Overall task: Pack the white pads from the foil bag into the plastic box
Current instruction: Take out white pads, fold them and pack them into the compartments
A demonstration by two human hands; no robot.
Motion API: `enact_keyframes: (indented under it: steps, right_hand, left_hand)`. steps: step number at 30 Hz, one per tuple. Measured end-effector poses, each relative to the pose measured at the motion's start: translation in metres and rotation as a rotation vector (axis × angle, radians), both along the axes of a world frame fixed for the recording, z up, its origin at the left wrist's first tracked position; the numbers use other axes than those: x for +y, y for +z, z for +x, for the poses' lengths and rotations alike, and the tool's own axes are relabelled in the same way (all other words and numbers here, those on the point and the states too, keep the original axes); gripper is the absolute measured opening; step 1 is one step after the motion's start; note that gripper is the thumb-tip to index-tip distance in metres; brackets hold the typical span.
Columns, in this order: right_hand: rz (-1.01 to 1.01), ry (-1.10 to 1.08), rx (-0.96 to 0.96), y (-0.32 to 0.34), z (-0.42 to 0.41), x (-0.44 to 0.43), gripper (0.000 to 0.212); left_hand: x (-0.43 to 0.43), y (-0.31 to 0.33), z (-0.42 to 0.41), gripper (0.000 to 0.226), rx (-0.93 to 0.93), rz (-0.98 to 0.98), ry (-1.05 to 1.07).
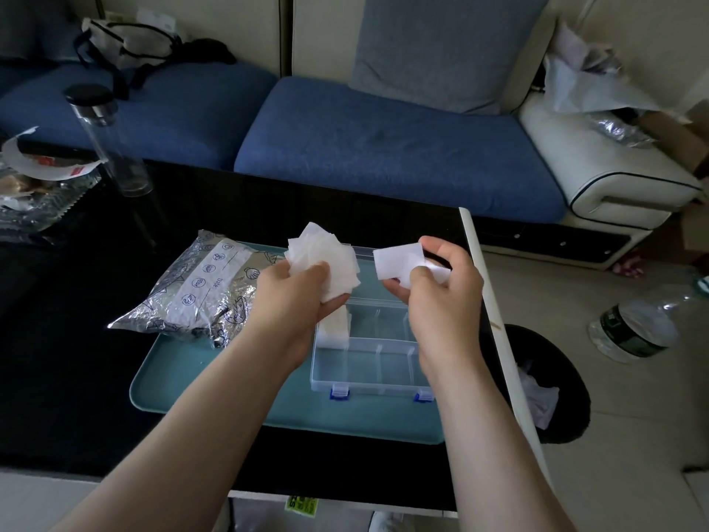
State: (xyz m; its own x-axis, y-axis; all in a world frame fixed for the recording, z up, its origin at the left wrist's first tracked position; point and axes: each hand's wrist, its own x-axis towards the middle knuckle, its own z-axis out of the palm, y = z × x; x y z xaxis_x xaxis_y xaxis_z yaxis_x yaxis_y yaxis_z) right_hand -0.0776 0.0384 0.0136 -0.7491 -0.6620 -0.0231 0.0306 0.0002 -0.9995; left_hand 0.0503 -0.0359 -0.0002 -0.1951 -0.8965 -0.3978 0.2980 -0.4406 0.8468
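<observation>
While hovering over plastic box (383,362) | gripping fanned white pads (326,255) in left hand (295,293) | pinching small pad stack (397,261) in right hand (441,286) | foil bag (199,289) at left

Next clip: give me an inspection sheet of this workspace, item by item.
Surface: black table carrying a teal tray.
Job's things: foil bag on the tray's left part; open plastic box on the tray, with a pad stack in its far-left compartment; the other compartments in view hold nothing.
Clutter: clear bottle with a black cap and a glass dish with wrappers, far left.
Grippers: left hand grips fanned pads; right hand pinches flat pads; both above the box.
Cables: nothing seen.
Surroundings: blue sofa with a grey cushion behind; black bin and water bottle on the floor, right.
</observation>
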Motion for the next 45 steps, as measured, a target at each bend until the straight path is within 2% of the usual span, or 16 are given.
enact_keyframes:
  steps: [4, 11, 18, 24, 27, 30, 33, 37, 42, 45]
  right_hand:
    - [0.0, 0.083, 0.016, 0.01, 0.001, 0.001, 0.03]
    - [0.141, 0.085, 0.359, -0.003, 0.003, -0.009, 0.016]
    - [0.188, 0.061, 0.543, -0.009, -0.003, -0.014, 0.017]
    - [0.169, 0.051, 0.687, -0.009, -0.004, -0.014, 0.013]
    - [0.157, -0.029, 0.549, -0.004, -0.004, -0.013, 0.019]
    - [0.099, -0.189, 0.19, 0.002, -0.008, -0.014, 0.022]
    - [0.105, -0.266, -0.152, 0.012, -0.01, -0.013, 0.013]
    - [0.108, -0.186, -0.213, 0.02, -0.005, -0.01, 0.006]
    - [0.052, 0.01, -0.331, 0.021, 0.005, -0.013, 0.011]
    - [0.075, 0.024, -0.301, 0.017, 0.01, -0.015, 0.01]
  left_hand:
    - [0.0, 0.003, -0.001, 0.008, -0.05, -0.073, -0.13]
    - [-0.001, 0.006, -0.001, 0.023, -0.052, -0.131, -0.318]
    - [-0.002, 0.008, 0.001, 0.028, 0.064, -0.039, -0.374]
    - [-0.006, 0.007, 0.002, 0.026, 0.046, -0.061, -0.378]
    - [-0.01, 0.004, 0.003, 0.026, 0.042, -0.058, -0.334]
    - [-0.011, 0.004, 0.004, 0.028, 0.064, -0.035, -0.295]
    - [-0.01, 0.004, 0.004, 0.024, 0.096, -0.006, -0.277]
    - [-0.01, 0.004, 0.001, 0.02, 0.131, 0.027, -0.247]
    - [-0.007, 0.005, -0.002, 0.022, 0.149, 0.013, -0.252]
    - [-0.005, 0.007, -0.003, 0.026, 0.181, 0.011, -0.265]
